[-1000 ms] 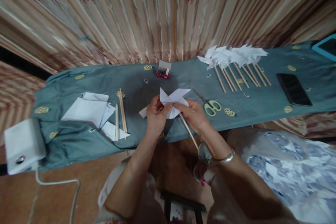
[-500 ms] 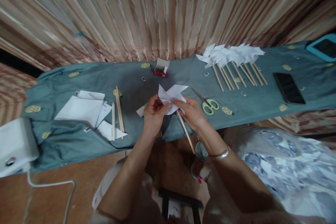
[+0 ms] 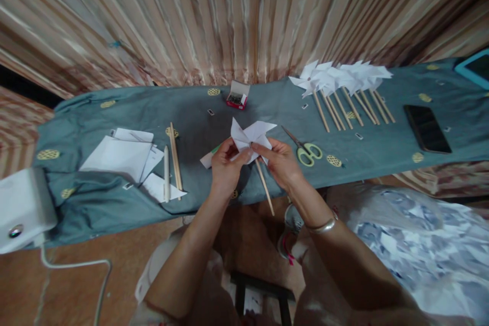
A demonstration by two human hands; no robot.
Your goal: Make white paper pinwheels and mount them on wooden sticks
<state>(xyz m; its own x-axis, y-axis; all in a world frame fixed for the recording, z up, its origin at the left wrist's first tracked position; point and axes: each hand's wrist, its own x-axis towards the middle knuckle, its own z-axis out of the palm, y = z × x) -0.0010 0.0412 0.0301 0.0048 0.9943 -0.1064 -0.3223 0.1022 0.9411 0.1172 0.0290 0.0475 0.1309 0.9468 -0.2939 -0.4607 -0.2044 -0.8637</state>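
Note:
A white paper pinwheel (image 3: 252, 135) on a wooden stick (image 3: 265, 187) is held between my two hands over the near edge of the table. My left hand (image 3: 227, 163) is closed on the paper from the left, its thumb near the centre. From the other side my right hand (image 3: 281, 163) pinches the pinwheel near its middle, where the stick's top end meets the paper. The stick points down and slightly right. Partly hidden beside my left hand lies a small pale and green piece (image 3: 208, 159). Green-handled scissors (image 3: 305, 150) rest right of my right hand.
Several finished pinwheels (image 3: 344, 79) lie at the back right, near a black phone (image 3: 427, 129). A red box of small pins (image 3: 237, 96) stands at the back. Left are paper sheets (image 3: 118, 155), loose sticks (image 3: 175, 158), a white pencil-like stick (image 3: 166, 173) and a white device (image 3: 26, 209).
The pinwheel's stick has swung a little to the left and hangs more upright. Both hands keep their hold on the pinwheel. The whole view has shifted slightly.

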